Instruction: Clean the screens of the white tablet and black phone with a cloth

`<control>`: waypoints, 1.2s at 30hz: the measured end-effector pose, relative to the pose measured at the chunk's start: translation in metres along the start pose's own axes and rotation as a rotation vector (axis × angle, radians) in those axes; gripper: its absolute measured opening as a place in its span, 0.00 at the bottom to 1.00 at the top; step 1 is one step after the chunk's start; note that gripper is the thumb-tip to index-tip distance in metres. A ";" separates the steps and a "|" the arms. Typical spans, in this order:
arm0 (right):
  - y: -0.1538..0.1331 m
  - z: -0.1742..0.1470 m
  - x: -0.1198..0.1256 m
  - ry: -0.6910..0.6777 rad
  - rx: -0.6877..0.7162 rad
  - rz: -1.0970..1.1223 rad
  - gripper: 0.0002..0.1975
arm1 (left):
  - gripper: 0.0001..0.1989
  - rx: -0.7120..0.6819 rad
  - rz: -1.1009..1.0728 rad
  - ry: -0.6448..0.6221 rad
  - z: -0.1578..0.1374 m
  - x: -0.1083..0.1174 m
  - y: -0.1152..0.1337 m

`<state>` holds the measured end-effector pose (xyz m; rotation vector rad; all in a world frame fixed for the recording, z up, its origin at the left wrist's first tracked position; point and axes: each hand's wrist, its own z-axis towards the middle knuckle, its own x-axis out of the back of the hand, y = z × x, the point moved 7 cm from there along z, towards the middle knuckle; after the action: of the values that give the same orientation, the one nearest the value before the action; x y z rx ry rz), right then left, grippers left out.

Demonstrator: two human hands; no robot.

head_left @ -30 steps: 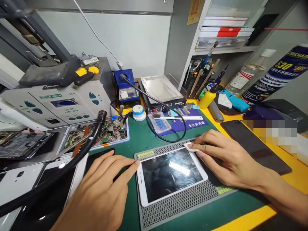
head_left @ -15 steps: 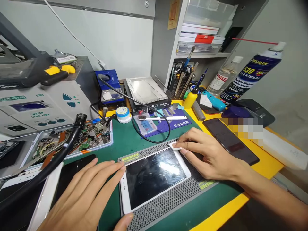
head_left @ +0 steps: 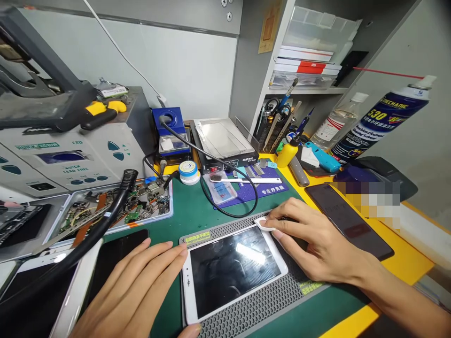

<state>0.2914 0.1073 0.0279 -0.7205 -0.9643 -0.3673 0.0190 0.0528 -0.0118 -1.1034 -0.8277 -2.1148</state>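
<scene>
Green surface (head_left: 192, 206) | right grip (head_left: 312, 241) pinches white pad (head_left: 265, 225), likely wiping device (head_left: 232, 272) | left grip (head_left: 137, 288) spread, contact unclear | next: light, even pressure

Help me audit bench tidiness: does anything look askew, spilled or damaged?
The black cable looks stray: it seems to cross the metal-topped unit and loops over the purple sheet. No spill shows. The white-framed tablet shows no obvious damage, though glare hides part of its screen.
</scene>
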 end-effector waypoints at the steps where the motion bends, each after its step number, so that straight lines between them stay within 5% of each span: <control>1: 0.000 0.000 0.000 -0.004 -0.002 0.000 0.14 | 0.36 -0.047 0.025 -0.002 0.000 0.000 0.002; 14: 0.000 0.000 -0.002 -0.036 0.037 -0.026 0.20 | 0.32 -0.236 0.169 0.034 0.009 0.004 0.010; 36: -0.003 0.000 0.000 -0.011 0.036 -0.008 0.16 | 0.31 -0.259 0.181 0.026 0.012 0.009 0.014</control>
<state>0.2892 0.1051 0.0295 -0.6873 -0.9819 -0.3523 0.0309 0.0517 0.0045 -1.2294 -0.4314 -2.1176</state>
